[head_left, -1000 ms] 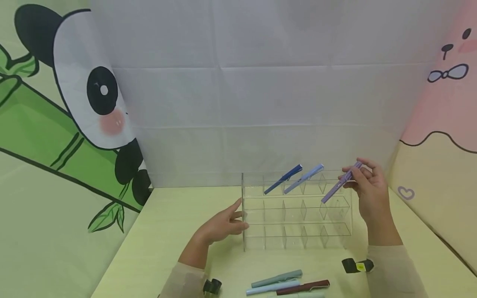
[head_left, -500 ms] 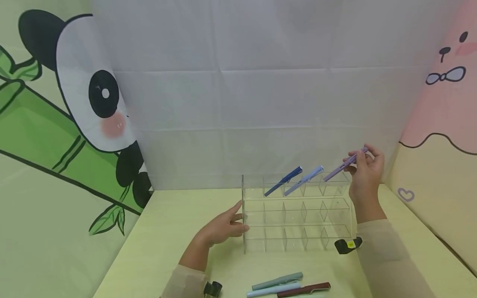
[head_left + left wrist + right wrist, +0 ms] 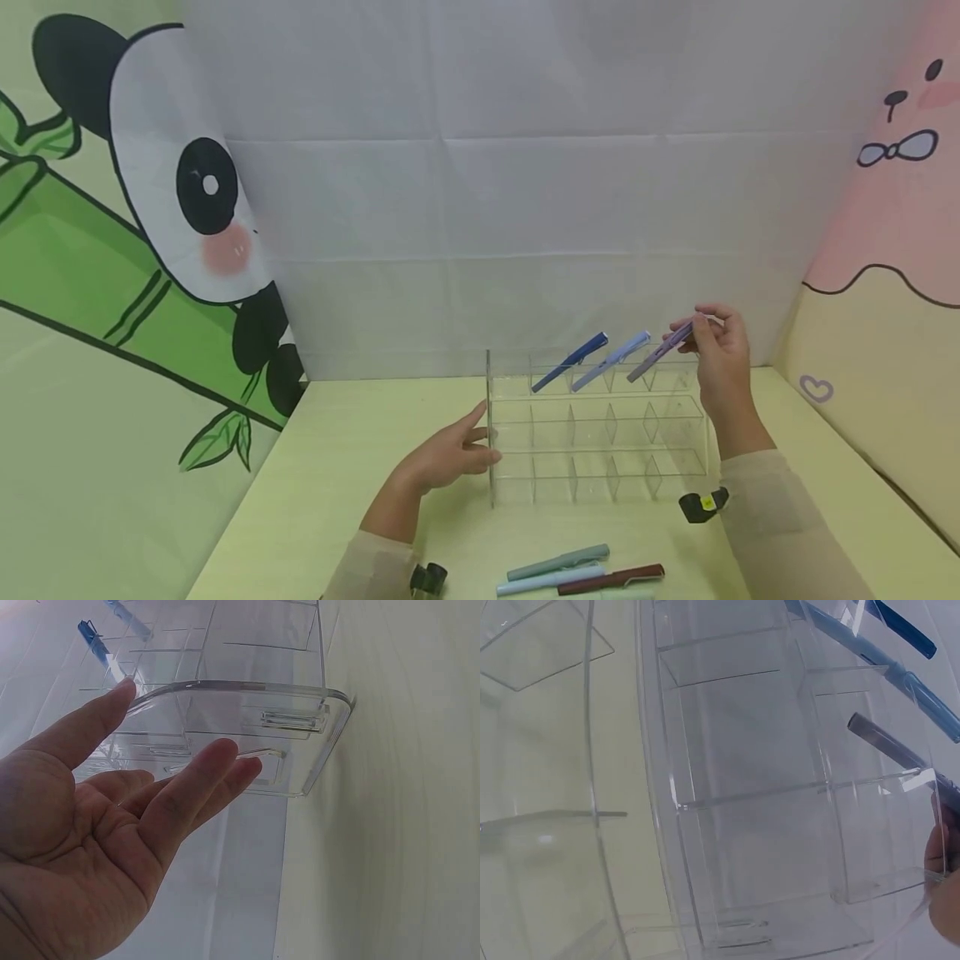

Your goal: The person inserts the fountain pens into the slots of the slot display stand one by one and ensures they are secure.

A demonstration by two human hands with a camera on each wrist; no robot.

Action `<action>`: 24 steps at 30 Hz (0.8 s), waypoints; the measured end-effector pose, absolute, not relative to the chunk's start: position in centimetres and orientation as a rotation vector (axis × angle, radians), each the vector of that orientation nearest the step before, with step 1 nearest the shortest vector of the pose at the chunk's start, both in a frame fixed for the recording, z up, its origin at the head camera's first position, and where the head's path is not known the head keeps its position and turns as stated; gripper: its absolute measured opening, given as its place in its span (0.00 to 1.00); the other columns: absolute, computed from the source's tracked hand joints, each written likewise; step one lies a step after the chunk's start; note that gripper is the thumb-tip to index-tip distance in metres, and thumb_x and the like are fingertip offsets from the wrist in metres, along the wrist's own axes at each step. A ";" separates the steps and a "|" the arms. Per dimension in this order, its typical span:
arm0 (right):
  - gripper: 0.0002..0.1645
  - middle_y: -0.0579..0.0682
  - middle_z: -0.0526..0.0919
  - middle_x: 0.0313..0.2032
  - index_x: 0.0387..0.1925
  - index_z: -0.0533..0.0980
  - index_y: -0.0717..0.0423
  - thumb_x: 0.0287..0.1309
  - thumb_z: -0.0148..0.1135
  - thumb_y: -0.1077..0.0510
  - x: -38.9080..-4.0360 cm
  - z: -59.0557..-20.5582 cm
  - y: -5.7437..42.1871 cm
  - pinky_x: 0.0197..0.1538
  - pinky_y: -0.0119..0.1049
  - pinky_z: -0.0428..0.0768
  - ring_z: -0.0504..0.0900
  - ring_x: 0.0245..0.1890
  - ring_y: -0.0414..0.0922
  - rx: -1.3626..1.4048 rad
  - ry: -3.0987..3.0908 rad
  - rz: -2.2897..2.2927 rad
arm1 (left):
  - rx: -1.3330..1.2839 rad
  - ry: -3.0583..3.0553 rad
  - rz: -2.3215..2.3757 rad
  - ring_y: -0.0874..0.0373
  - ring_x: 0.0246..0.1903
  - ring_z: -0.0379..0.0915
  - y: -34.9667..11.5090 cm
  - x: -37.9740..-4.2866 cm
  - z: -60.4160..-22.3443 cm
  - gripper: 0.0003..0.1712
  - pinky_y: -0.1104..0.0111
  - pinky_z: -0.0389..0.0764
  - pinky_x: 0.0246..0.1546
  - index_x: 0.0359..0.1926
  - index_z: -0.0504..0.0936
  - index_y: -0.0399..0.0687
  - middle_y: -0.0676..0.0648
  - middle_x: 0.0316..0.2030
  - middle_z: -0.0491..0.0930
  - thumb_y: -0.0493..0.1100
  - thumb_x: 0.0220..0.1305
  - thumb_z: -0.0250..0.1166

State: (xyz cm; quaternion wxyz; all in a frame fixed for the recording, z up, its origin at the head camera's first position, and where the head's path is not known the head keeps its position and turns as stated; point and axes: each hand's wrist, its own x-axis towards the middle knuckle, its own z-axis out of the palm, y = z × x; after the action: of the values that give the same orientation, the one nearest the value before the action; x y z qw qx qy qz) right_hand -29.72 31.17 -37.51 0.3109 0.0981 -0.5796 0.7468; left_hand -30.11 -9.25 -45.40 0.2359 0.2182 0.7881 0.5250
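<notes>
A clear acrylic pen rack with three stepped rows of compartments stands on the table. My right hand pinches a purple pen near its upper end. Tilted, the pen points down-left, its lower tip over the top row. In the right wrist view, the grey-purple end shows near a top compartment. Beside it, a light blue pen and a navy pen lean in the top row. My left hand rests against the rack's left side panel, fingers extended and thumb spread.
In front of the rack lie a grey-green pen, a pale blue pen, a dark maroon pen and a pale green one. A white cloth hangs behind; printed panels flank the table.
My right hand lifted the purple pen from in front of the upper rows, then brought it left and slightly down toward the top row beside the light blue pen. The left hand stayed put.
</notes>
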 end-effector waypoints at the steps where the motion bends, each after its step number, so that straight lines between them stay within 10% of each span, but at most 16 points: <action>1: 0.16 0.53 0.85 0.34 0.55 0.66 0.61 0.71 0.53 0.58 -29.7 -37.7 31.2 0.35 0.30 0.79 0.87 0.32 0.45 0.289 -1.546 1.951 | 0.597 2.159 1.441 0.48 0.56 0.79 -9.2 -30.1 -45.4 0.54 0.42 0.66 0.63 0.78 0.39 0.70 0.37 0.73 0.57 0.55 0.65 0.66; 24: 0.13 0.56 0.84 0.37 0.40 0.71 0.80 0.71 0.50 0.66 -29.2 -40.0 32.0 0.57 0.30 0.73 0.81 0.44 0.45 0.584 -1.665 1.716 | 0.587 2.156 1.434 0.47 0.56 0.79 -9.3 -30.4 -45.7 0.53 0.38 0.63 0.64 0.78 0.38 0.72 0.38 0.73 0.58 0.55 0.65 0.66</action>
State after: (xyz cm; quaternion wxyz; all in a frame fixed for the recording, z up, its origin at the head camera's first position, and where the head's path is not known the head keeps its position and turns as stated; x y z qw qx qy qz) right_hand -29.23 31.97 -39.96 0.3337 0.2236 -0.6379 0.6571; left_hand -30.44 -9.28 -45.70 0.2409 0.2145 0.7882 0.5241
